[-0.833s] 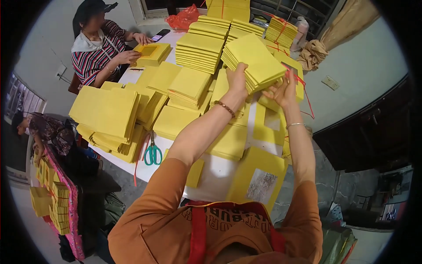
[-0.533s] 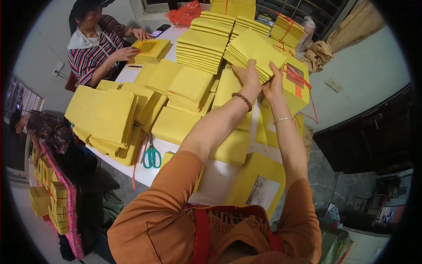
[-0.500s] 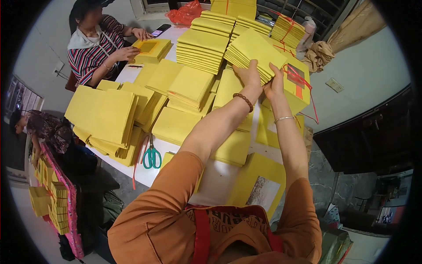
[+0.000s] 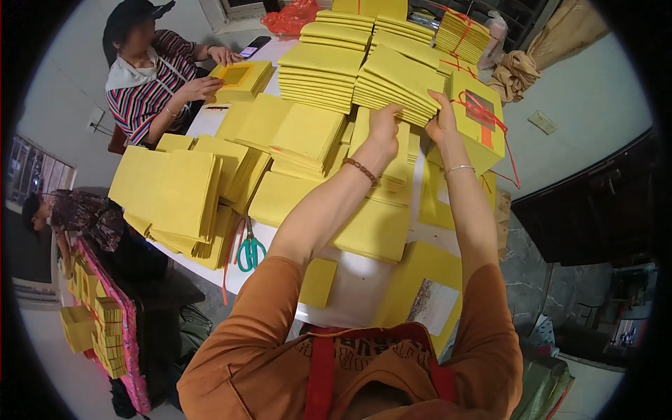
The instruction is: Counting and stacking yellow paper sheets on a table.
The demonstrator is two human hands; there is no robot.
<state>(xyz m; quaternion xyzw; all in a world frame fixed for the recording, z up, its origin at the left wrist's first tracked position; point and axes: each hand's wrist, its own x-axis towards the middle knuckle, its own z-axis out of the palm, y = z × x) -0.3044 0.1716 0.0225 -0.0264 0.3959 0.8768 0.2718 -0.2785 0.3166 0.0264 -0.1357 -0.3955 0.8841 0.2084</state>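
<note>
A stack of folded yellow papers [image 4: 399,80] lies tilted among the taller piles toward the far side of the table. My left hand [image 4: 384,131], with a beaded bracelet at the wrist, is closed at the near edge of this stack, its thumb along the edge. At the right corner, my right hand [image 4: 442,119] grips the same stack between thumb and fingers; its wrist wears a thin bangle. Just right of that hand stands a tied yellow block [image 4: 479,143] with a red ribbon [image 4: 484,115] and a dark window.
Yellow paper piles [image 4: 315,70] crowd the white table [image 4: 350,283]. Green-handled scissors [image 4: 250,253] lie near its front edge. A co-worker [image 4: 150,77] handles a yellow stack [image 4: 241,80] at the far left. Another person [image 4: 77,213] is at a pink-covered table [image 4: 129,336].
Both my hands have drawn slightly nearer me at the stack, which now lies flatter against the neighbouring pile. My left hand's fingers have curled in.
</note>
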